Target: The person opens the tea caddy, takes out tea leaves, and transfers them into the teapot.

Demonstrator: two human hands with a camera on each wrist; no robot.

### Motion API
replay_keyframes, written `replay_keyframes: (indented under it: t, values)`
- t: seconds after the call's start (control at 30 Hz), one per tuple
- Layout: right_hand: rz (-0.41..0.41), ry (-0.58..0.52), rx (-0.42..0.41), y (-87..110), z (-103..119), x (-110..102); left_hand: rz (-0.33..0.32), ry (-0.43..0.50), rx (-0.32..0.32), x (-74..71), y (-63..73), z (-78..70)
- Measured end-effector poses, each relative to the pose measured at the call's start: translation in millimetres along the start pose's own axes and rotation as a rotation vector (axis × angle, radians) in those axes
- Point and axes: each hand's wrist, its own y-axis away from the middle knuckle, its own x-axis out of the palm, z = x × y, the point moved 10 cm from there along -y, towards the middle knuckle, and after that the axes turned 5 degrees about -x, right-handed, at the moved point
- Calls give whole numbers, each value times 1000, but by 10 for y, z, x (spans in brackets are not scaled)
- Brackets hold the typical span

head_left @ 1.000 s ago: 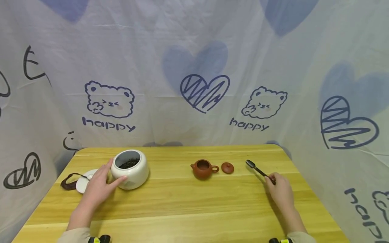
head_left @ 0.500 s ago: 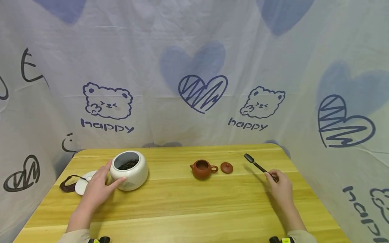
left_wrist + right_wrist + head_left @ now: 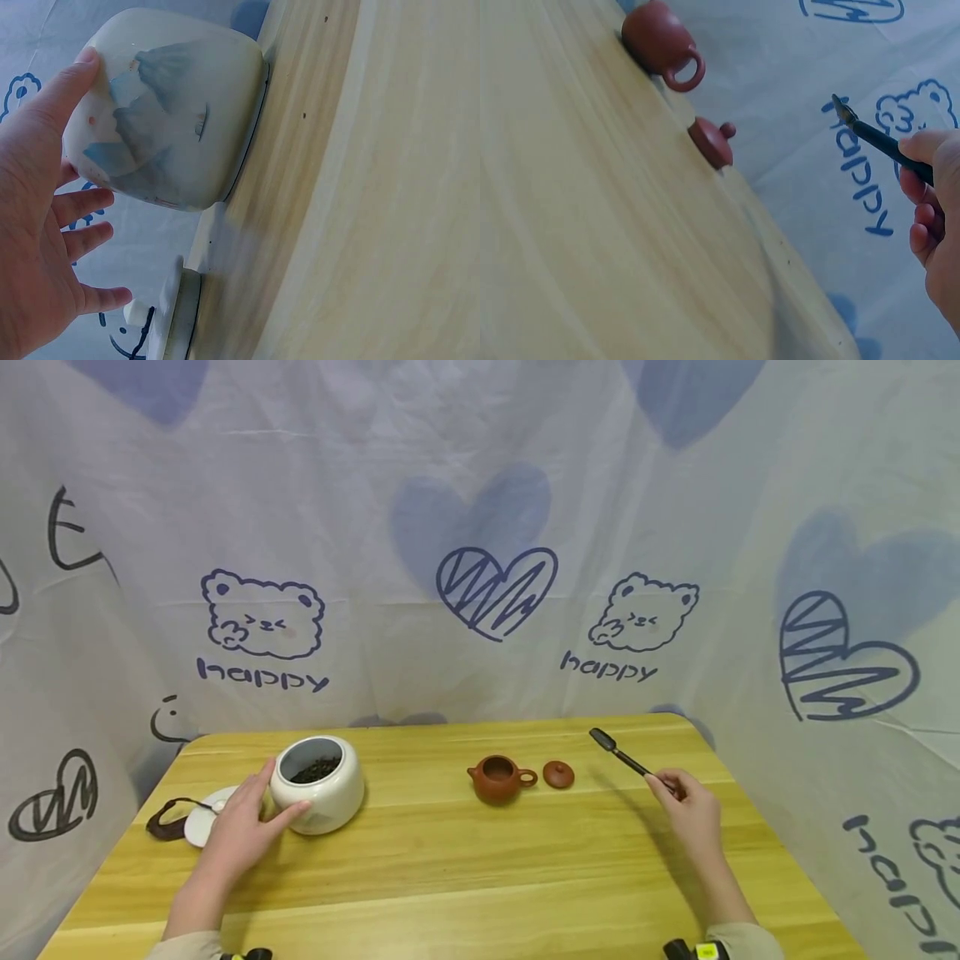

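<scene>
A round white jar (image 3: 322, 797) holding dark tea leaves (image 3: 315, 770) stands at the left of the table. My left hand (image 3: 243, 831) rests on its near left side, thumb and fingers spread, fingertips against the wall. In the left wrist view, the thumb touches the blue-painted jar (image 3: 172, 112) while the lower fingers hang apart from it. On the right, my right hand (image 3: 692, 810) pinches the dark handle of a small tea scoop (image 3: 618, 752), raised above the table. The scoop's bowl points left and away. The handle end is hidden in the fingers.
A small reddish-brown teapot (image 3: 495, 789) stands uncovered at mid-table, with its lid (image 3: 558, 774) right of the handle. A white jar lid (image 3: 198, 825) and a dark tassel-like cord (image 3: 165, 828) lie left of my left hand. A printed cloth (image 3: 375, 652) hangs behind the table.
My right hand has lifted the tea scoop up from the table, and its head has moved up and slightly left. The left hand stays on the jar.
</scene>
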Motion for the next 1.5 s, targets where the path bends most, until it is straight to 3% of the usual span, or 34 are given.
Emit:
replay_keyframes:
  t: [0.3, 0.7, 1.1, 1.5]
  values:
    - [26, -38, -104, -43, 283, 88, -2, 9, -3, -11, 12, -14]
    - [26, -119, -126, -71, 488, 229, -7, 23, 14, 12, 3, -31]
    - [56, -240, -166, -87, 774, 486, -13, 25, 22, 26, 16, -17]
    - [124, -296, -240, -52, 1157, 860, -43, -50, 31, -23, 31, -19]
